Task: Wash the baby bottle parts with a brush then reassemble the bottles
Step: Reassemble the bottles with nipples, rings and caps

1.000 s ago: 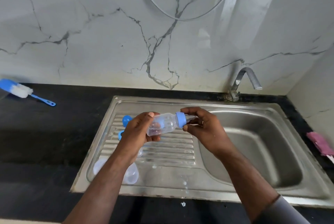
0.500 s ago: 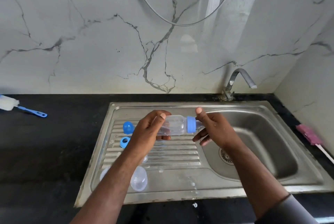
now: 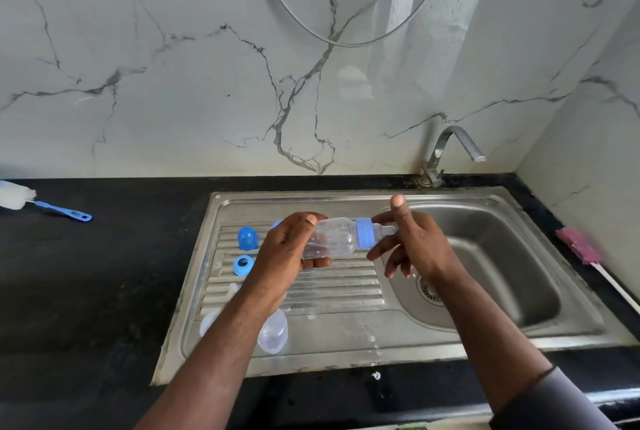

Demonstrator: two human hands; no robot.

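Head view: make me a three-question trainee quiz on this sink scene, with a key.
1. True or false: the white-bristled bottle brush with a blue handle lies on the black counter, left of the steel sink.
2. What does the left hand grip? A. the clear plastic baby bottle with a blue collar; B. a bar of soap; C. a steel spoon.
3. Fill in: the loose blue plastic ring lies on the sink's ribbed ____.

Key: 1 true; 2 A; 3 drainboard.
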